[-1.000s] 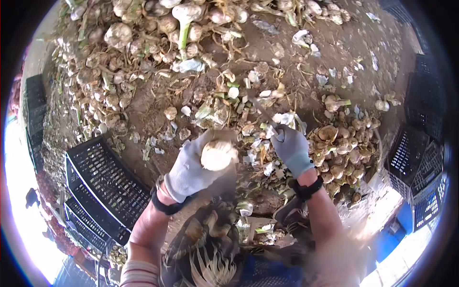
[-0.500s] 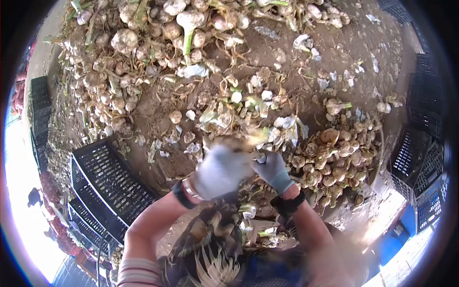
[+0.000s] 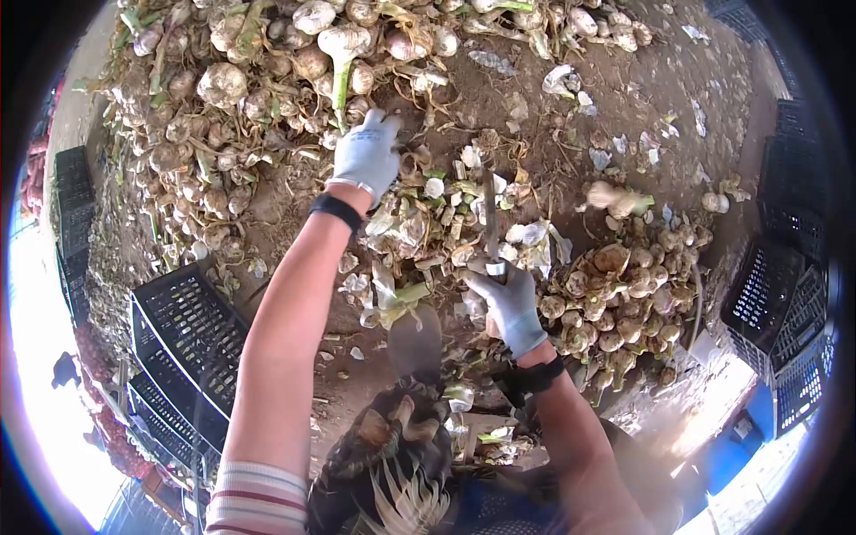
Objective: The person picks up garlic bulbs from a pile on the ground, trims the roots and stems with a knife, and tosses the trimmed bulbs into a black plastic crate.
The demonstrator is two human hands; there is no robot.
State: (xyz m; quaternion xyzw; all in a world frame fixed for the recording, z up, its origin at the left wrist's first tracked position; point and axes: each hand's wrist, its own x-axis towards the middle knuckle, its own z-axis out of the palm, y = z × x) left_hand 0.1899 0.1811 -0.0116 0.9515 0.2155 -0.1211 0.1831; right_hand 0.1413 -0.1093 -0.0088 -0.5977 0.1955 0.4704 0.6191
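My left hand (image 3: 366,156), in a pale glove, reaches out to the near edge of the big garlic pile (image 3: 223,85). Its fingers are spread just below a large bulb with a green stem (image 3: 344,49), and nothing shows in its grip. My right hand (image 3: 508,303), also gloved, is closed on the handle of a knife whose blade (image 3: 489,209) points away from me. Cut stems and peelings (image 3: 415,218) lie between the hands. Right of my right hand is a smaller heap of trimmed bulbs (image 3: 624,299), with a blurred bulb (image 3: 615,198) above it.
Black crates (image 3: 196,330) stand at the left, more (image 3: 762,290) at the right. A blue container (image 3: 740,446) is at the lower right. Dry peelings (image 3: 562,82) are scattered over the dirt floor (image 3: 660,98).
My left hand has moved from beside my right hand up to the big pile. The knife blade now shows clearly. A blurred bulb appears above the smaller heap.
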